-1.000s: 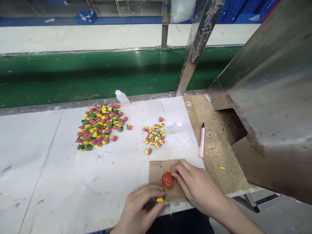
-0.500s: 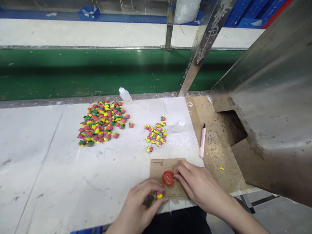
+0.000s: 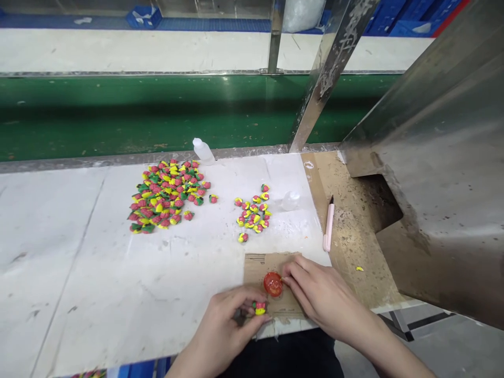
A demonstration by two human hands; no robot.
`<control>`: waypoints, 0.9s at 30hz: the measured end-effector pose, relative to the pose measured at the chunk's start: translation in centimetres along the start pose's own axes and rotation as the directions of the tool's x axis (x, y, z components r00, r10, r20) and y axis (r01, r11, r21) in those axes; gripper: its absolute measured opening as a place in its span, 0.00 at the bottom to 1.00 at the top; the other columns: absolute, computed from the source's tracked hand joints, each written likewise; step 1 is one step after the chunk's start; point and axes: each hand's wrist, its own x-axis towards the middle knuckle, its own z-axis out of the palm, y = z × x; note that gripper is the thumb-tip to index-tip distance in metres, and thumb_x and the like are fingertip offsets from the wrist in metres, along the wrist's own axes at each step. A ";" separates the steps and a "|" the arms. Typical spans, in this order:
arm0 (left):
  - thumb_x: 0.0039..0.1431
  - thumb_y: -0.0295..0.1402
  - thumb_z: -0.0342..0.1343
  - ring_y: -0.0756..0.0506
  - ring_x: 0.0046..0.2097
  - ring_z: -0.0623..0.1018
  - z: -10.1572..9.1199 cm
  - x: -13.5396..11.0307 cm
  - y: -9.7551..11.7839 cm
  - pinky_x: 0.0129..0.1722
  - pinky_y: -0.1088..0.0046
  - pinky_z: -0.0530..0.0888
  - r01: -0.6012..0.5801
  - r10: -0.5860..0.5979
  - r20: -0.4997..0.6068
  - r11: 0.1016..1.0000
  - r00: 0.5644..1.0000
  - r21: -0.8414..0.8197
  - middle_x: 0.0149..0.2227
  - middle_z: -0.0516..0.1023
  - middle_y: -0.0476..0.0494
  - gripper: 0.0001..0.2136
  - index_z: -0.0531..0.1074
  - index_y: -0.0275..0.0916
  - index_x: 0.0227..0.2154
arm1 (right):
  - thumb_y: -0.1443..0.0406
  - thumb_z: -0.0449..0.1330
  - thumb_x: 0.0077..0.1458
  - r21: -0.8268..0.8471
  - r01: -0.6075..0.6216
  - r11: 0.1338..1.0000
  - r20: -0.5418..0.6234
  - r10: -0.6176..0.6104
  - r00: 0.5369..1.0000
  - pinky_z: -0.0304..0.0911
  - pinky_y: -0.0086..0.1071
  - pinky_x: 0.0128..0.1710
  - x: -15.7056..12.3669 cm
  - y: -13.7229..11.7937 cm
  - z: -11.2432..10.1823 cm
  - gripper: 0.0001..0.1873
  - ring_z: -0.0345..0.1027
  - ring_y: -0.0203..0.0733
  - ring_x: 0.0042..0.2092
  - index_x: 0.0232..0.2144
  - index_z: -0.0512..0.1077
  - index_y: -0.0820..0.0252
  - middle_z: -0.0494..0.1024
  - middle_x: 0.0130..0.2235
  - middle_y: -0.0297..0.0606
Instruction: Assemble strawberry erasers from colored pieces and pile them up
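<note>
Between thumb and fingers, my left hand (image 3: 232, 320) grips a small pink, yellow and green figurine (image 3: 260, 308) over the near edge of the cardboard piece (image 3: 254, 268). Pinched closed, my right hand (image 3: 315, 289) has its fingertips at the right rim of a small red dish (image 3: 273, 284); a tiny bit of something shows there, too small to name. The dish rests on the cardboard and has a glossy inside. Beyond it lies a small group of similar figurines (image 3: 254, 212). A larger pile of them (image 3: 169, 194) spreads farther left.
A translucent bottle (image 3: 203, 151) leans at the table's back edge, and another clear item (image 3: 290, 200) lies by the small group. Right of them are a pink pen (image 3: 328, 223) and a yellow bit (image 3: 359, 269). A metal panel (image 3: 441, 173) bounds the right; a metal post (image 3: 318, 84) rises behind.
The view has shifted slightly. My left hand's figurine shows a little more and has turned slightly; my right hand stays by the dish's rim.
</note>
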 end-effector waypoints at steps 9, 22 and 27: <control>0.59 0.38 0.72 0.47 0.32 0.88 -1.5 0.0 2.5 0.35 0.79 0.84 -0.073 0.081 0.025 0.968 0.996 -0.239 0.34 0.89 0.44 0.05 0.87 0.48 0.37 | 0.65 0.51 0.74 0.537 0.003 0.844 -0.262 0.164 0.951 0.62 0.26 0.26 -3.3 -1.7 -1.3 0.11 0.66 0.36 0.28 0.36 0.67 0.53 0.69 0.31 0.30; 0.52 0.38 0.76 0.42 0.31 0.90 -0.4 -0.3 4.6 0.35 0.75 0.87 -0.151 0.114 -0.155 0.956 0.981 -0.252 0.33 0.91 0.47 0.10 0.87 0.52 0.38 | 0.58 0.45 0.79 0.299 0.130 0.945 -0.290 -0.040 0.956 0.68 0.27 0.30 -4.3 -5.2 -0.9 0.14 0.75 0.37 0.31 0.40 0.66 0.52 0.76 0.33 0.32; 0.55 0.40 0.74 0.43 0.30 0.90 -0.2 -0.5 4.4 0.35 0.75 0.87 -0.164 0.141 -0.157 0.976 0.977 -0.146 0.32 0.91 0.47 0.07 0.85 0.47 0.35 | 0.59 0.42 0.79 0.201 0.141 0.969 -0.302 -0.076 0.950 0.67 0.29 0.31 -4.1 -5.4 -1.0 0.16 0.75 0.37 0.31 0.41 0.66 0.53 0.76 0.32 0.32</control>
